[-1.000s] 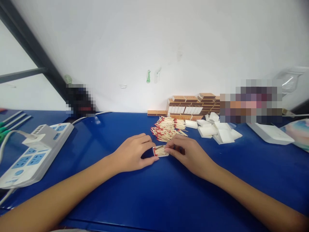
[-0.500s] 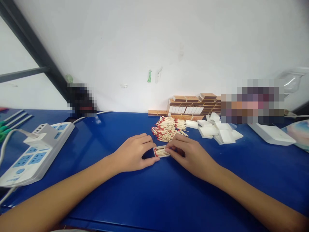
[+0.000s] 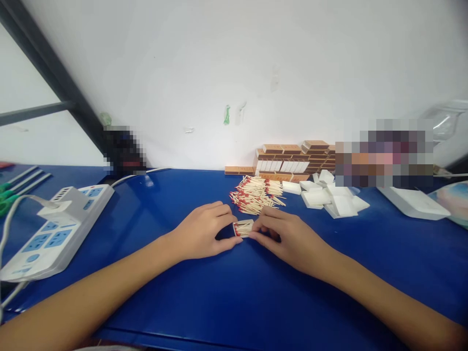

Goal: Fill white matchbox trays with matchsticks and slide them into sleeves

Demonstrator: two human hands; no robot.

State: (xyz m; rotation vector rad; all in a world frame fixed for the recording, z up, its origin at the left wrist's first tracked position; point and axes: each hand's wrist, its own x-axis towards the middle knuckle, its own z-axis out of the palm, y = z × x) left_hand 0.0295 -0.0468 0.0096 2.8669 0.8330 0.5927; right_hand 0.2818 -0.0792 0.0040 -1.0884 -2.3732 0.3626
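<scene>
A small white matchbox tray (image 3: 250,222) lies on the blue table between my hands, with red-tipped matches (image 3: 243,229) lengthwise inside. My left hand (image 3: 206,231) grips its left end between thumb and fingers. At the right end, the thumb and fingers of my right hand (image 3: 283,234) close around the tray and hide that corner. Just behind it lies a loose heap of matches (image 3: 252,197), red heads mostly to the left.
Brown matchboxes (image 3: 281,165) are stacked along the wall. White empty trays (image 3: 331,197) lie piled at right, near a white flat box (image 3: 415,202). A power strip (image 3: 54,234) with cables occupies the left side of the blue table (image 3: 226,297).
My right thumb and fingers have shifted from over the matches onto the tray's right end. My left hand keeps its hold, and the tray stays in place.
</scene>
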